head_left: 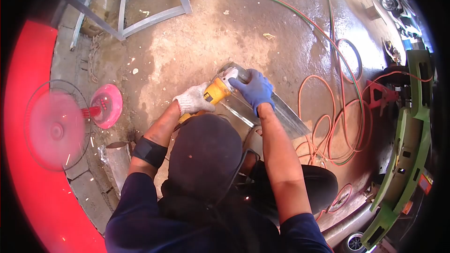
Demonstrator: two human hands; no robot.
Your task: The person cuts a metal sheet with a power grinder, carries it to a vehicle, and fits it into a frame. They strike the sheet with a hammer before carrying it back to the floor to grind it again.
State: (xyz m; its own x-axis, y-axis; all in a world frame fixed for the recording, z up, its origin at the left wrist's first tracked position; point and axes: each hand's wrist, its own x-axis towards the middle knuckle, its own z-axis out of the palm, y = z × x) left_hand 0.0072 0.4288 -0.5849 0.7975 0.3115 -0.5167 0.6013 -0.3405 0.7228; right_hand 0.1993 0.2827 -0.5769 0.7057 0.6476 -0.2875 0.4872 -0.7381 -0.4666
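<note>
One white-gloved left hand (194, 98) was closed around one yellow power tool (217, 91), its dark label too small to read, while one blue-gloved right hand (256, 89) curled by the tool's head, its grip's tightness unclear. One grey metal piece (289, 118) lay beneath them on a stained, partly shiny floor (197, 33), amid one pink fan (57, 131), one metal frame (154, 20) and looped hoses (300, 14).
</note>
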